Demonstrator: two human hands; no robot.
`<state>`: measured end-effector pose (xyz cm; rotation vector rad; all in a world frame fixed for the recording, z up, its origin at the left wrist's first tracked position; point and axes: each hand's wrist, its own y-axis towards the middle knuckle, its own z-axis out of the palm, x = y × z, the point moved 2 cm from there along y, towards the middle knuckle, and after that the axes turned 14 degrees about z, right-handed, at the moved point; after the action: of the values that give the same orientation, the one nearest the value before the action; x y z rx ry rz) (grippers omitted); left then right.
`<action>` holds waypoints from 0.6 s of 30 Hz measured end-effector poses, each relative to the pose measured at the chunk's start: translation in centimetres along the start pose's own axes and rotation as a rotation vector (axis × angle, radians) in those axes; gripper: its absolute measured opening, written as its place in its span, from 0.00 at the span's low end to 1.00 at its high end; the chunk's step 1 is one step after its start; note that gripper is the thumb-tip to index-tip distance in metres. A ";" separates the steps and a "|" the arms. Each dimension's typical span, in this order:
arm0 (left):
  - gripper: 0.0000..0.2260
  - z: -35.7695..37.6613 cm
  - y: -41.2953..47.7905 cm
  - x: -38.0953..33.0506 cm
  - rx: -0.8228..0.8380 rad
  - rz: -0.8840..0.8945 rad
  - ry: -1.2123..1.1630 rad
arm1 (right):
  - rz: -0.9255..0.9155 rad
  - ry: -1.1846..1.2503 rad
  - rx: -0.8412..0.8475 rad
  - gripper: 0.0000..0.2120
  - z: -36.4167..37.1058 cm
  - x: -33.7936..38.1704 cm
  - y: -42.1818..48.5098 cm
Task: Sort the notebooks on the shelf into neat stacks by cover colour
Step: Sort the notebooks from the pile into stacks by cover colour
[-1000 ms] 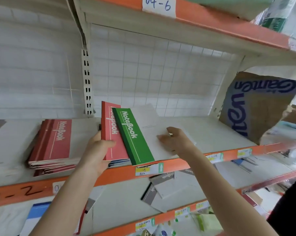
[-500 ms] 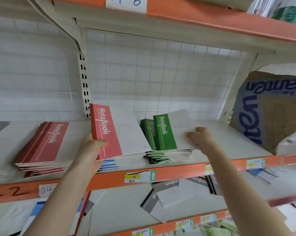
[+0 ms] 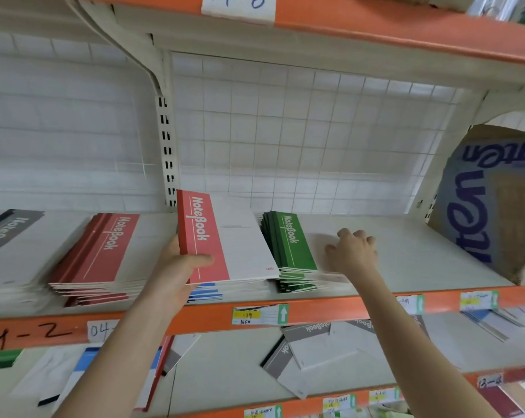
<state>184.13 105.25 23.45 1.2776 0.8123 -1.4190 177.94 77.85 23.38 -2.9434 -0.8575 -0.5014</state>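
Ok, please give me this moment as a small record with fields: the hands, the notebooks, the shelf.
left hand: grips the red notebook by its left edge, tilted
right hand: rests on the green stack
red stack: on the shelf, left of the held notebook
blue notebooks: below the held notebook
grey notebook: far left
cardboard box: far right

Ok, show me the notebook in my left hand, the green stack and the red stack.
held notebook point(image 3: 199, 236), head view, on its red band.
green stack point(image 3: 294, 245), head view, on the top cover's green band.
red stack point(image 3: 104, 254), head view, on the top cover's red band.
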 end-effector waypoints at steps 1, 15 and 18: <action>0.21 -0.3 0.0 0.1 0.000 0.004 0.000 | -0.031 -0.009 -0.008 0.20 -0.1 0.5 -0.5; 0.21 -14.3 0.7 -3.4 -0.257 0.230 0.703 | -0.424 0.086 0.065 0.21 2.4 12.5 -10.2; 0.19 -15.6 1.1 -3.8 -0.209 0.273 1.037 | -0.440 0.089 0.072 0.20 3.0 13.8 -11.5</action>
<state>189.26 120.47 24.02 1.8654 1.3387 -0.3607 183.75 95.11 24.28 -2.6396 -1.4838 -0.5951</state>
